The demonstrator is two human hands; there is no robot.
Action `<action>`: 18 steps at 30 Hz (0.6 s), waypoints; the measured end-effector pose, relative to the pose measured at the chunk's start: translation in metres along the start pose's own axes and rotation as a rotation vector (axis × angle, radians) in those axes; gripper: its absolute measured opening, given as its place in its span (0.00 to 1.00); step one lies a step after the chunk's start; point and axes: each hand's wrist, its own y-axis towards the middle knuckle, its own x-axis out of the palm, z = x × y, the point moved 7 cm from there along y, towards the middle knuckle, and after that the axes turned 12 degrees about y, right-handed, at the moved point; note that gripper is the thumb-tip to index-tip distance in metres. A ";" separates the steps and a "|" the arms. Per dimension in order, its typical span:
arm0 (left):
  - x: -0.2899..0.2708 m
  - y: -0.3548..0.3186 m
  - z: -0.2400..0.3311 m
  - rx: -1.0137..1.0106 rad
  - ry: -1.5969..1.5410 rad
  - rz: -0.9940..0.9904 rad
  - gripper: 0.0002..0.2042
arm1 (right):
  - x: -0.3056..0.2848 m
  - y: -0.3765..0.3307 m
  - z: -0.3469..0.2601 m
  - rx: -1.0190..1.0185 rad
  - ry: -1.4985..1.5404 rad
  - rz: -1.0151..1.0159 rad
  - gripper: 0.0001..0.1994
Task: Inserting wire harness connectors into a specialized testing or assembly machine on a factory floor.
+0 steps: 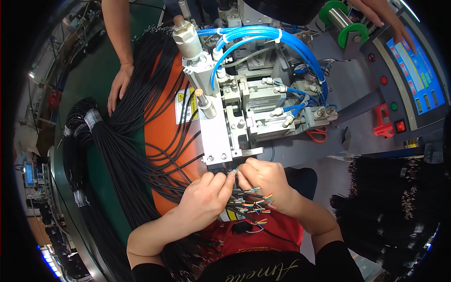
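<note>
My left hand (205, 193) is closed, thumb and finger pinching the end of a black cable just in front of the machine's (217, 136) lower edge. My right hand (265, 181) is closed too, its fingertips meeting the left ones at the thin coloured wires (235, 171) of that cable end. The fingers hide most of the wires. Below and between my hands lie several black cable ends with fanned-out coloured wires (253, 204). From these, black cables (164, 176) run left across an orange surface (159, 131).
A co-worker's hand (121, 87) rests on the cable bundle (105, 136) at left; another hand (399, 28) reaches over a touchscreen (418, 75). Blue air hoses (291, 40) arch over the machine. A green-flanged spool (343, 23) stands behind. More cable bundles (380, 202) hang at right.
</note>
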 end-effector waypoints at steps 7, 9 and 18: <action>-0.001 0.005 -0.001 0.029 0.052 0.022 0.22 | 0.000 0.005 -0.001 0.002 -0.086 -0.092 0.04; -0.002 0.007 -0.002 0.033 0.045 0.011 0.22 | -0.001 0.003 0.002 0.005 -0.063 -0.089 0.04; 0.003 0.003 -0.006 0.036 0.011 0.007 0.22 | -0.004 -0.001 0.000 -0.042 0.051 0.083 0.03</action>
